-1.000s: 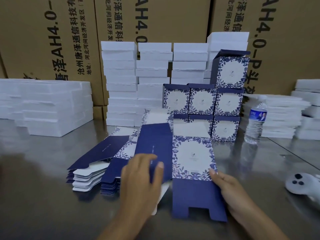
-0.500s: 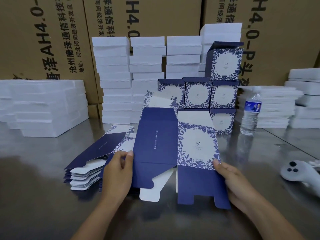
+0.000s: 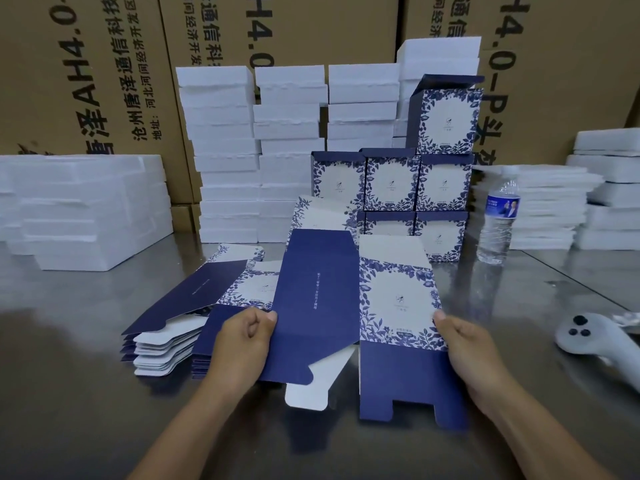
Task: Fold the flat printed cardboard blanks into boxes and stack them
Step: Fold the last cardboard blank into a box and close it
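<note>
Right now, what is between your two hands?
One partly opened cardboard blank: the left hand pinches its dark blue panel, the right hand its flowered panel. The head view shows it.

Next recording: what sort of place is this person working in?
Most likely a packing workshop or storeroom. Big shipping cartons wall the back, white foam stacks and folded boxes crowd a steel worktable, and the left hand and right hand hold a cardboard blank beside a pile of flat blanks.
</note>
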A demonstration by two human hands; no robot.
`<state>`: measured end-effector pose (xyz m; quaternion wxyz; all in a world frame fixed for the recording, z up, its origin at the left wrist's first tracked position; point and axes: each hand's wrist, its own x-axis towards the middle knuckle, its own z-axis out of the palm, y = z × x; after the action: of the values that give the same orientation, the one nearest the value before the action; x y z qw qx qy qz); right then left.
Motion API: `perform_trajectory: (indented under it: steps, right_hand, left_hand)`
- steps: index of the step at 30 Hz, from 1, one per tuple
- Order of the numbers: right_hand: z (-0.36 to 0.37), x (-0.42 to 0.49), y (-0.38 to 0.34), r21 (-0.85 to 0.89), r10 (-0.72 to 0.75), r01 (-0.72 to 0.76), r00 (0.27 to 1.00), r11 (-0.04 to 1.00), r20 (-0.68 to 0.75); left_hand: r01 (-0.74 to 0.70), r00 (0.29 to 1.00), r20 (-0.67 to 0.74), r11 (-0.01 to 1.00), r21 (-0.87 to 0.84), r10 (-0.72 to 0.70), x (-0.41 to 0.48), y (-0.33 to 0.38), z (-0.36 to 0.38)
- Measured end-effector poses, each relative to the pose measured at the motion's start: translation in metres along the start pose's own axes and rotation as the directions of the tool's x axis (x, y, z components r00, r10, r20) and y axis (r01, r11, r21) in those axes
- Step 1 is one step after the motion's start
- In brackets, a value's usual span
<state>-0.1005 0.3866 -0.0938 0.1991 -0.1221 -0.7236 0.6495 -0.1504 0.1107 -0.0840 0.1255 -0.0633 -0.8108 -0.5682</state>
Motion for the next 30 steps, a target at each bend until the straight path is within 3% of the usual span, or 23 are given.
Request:
perform_trajectory:
  steps: [6,10,17,22,24,27,30]
  right_hand:
    - [-0.0002,0.0018,0.0002,0.014,0.028,-0.029,0.998,0.999,0.061]
    - [0.0034,-0.0009,-0.0006,0.014,0.025,-0.027,0.992,1.000,0.126]
    - [0.0018,0.0032,0.0008,-0.062,-0.052,0.050,0.998,0.997,-0.035]
    - [0.0007,0.0037,0.0000,-0.098,-0.095,0.091,0.995,0.991,-0.034]
    - [0.0015,0.0025,-0.0023,-0.113,-0.096,0.095,0.995,0.989,-0.006]
    - [0.0040,-0.0012,-0.0040,-0.076,-0.066,0.069,0.997,0.995,0.032]
    - [0.0072,-0.0028,-0.0069,-0.019,-0.014,0.015,0.999,1.000,0.037]
  left_hand:
    - [0.059,0.996,-0.055,0.975,-0.216,-0.072,-0.0007,0.0031,0.0024]
    - [0.023,0.996,-0.085,0.982,-0.186,-0.039,-0.0003,0.0015,0.0014]
    - [0.044,0.998,-0.026,0.977,-0.208,-0.051,-0.0018,0.0019,0.0035]
    - [0.173,0.983,0.017,0.899,-0.402,-0.182,-0.0032,0.0060,0.0045]
    - [0.165,0.983,-0.013,0.920,-0.356,-0.181,-0.0020,0.0052,0.0053]
    - [0.044,0.992,-0.113,0.983,-0.176,-0.065,0.0000,0.0041,0.0044]
    - [0.003,0.993,-0.116,0.991,-0.134,-0.019,0.0006,0.0022,0.0014]
